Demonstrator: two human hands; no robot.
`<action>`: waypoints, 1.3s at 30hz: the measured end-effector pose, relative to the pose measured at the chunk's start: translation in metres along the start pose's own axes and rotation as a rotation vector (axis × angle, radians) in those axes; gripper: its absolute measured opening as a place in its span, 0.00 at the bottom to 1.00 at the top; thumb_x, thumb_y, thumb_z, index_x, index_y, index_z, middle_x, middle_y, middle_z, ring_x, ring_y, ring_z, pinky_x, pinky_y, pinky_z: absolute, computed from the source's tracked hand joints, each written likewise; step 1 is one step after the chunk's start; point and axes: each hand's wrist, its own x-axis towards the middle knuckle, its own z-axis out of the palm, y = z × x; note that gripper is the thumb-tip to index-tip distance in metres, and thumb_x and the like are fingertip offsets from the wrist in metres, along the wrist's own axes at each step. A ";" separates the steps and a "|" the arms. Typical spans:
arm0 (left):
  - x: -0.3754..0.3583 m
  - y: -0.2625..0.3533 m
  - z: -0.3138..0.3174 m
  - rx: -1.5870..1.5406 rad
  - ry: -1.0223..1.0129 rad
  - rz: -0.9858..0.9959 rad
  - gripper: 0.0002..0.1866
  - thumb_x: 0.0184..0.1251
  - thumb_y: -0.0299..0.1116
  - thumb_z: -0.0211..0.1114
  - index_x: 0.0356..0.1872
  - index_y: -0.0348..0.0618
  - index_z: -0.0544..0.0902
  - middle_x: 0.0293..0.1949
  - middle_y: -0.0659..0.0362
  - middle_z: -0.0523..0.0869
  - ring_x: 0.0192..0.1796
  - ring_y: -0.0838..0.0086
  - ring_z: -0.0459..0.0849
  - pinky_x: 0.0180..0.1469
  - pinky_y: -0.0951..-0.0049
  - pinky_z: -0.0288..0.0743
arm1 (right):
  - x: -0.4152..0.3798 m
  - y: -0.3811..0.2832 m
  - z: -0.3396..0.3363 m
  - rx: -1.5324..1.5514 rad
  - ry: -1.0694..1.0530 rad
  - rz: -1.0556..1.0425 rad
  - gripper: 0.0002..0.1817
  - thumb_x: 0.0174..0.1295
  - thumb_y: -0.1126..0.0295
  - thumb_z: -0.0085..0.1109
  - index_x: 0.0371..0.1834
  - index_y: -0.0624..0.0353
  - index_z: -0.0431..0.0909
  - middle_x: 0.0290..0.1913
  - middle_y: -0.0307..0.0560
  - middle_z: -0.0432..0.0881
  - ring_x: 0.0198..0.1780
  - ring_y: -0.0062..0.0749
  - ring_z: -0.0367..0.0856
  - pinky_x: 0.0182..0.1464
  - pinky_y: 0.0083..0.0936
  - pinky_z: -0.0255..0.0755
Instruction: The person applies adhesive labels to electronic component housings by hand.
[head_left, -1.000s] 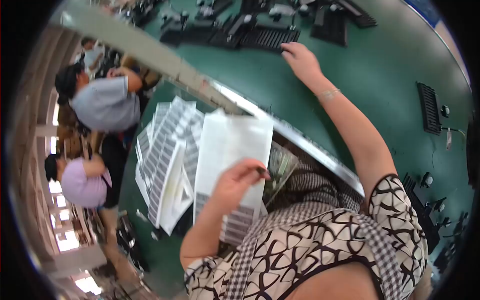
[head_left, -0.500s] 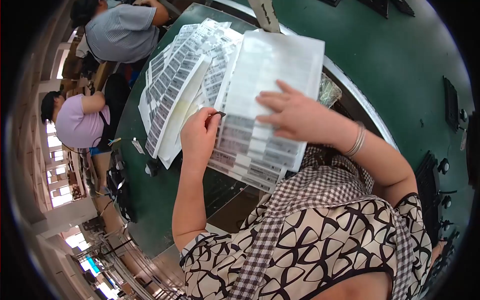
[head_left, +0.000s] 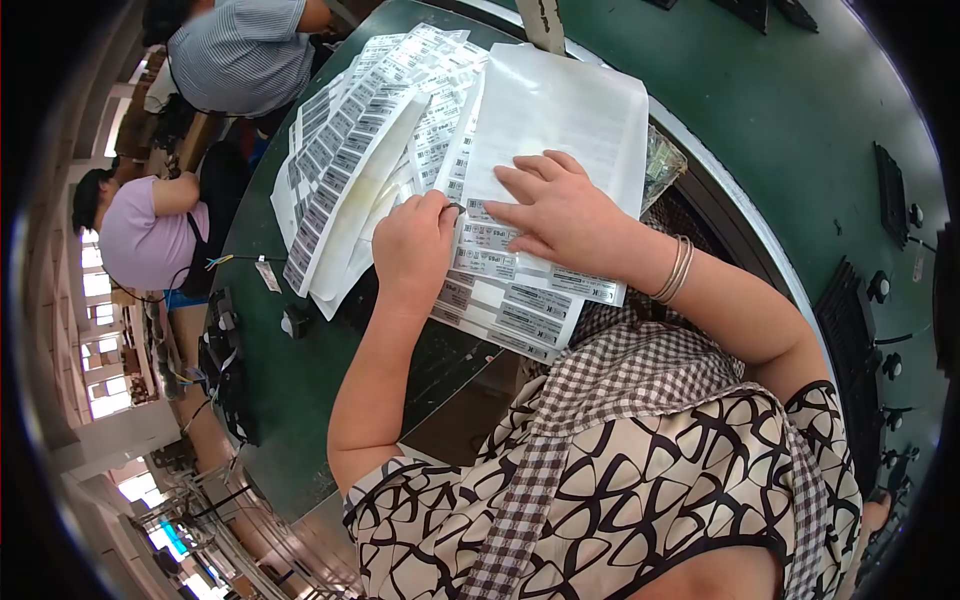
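A sheet of printed labels [head_left: 565, 110], its upper part blank and whitish, lies in front of me. My right hand [head_left: 565, 215] rests on it, palm down with the fingers spread. At the sheet's left edge my left hand [head_left: 412, 240] is closed, thumb and forefinger pinching a small dark piece [head_left: 457, 208]; its kind is too small to tell. Beneath, another label sheet [head_left: 500, 312] shows rows of printed labels. To the left, a fanned pile of label sheets [head_left: 350, 150] spreads over the green table [head_left: 300, 420], some with curled edges.
A metal post [head_left: 541, 25] stands behind the sheets. A clear plastic packet [head_left: 662, 165] lies to their right. Dark devices with cables [head_left: 850, 340] line the right side, and a tagged cable [head_left: 267, 275] lies at left. Two people sit beyond the table's left edge.
My right hand has come down flatter on the sheet, and its blank part has shifted slightly upward. My left hand has moved a little right and up, still pinching the dark piece.
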 end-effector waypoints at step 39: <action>0.022 0.114 -0.090 -0.639 -0.014 0.031 0.07 0.58 0.26 0.73 0.31 0.37 0.81 0.23 0.65 0.77 0.26 0.82 0.73 0.29 0.80 0.64 | -0.014 0.083 -0.051 0.997 0.479 0.707 0.20 0.72 0.57 0.50 0.51 0.62 0.83 0.50 0.47 0.84 0.50 0.31 0.82 0.57 0.28 0.74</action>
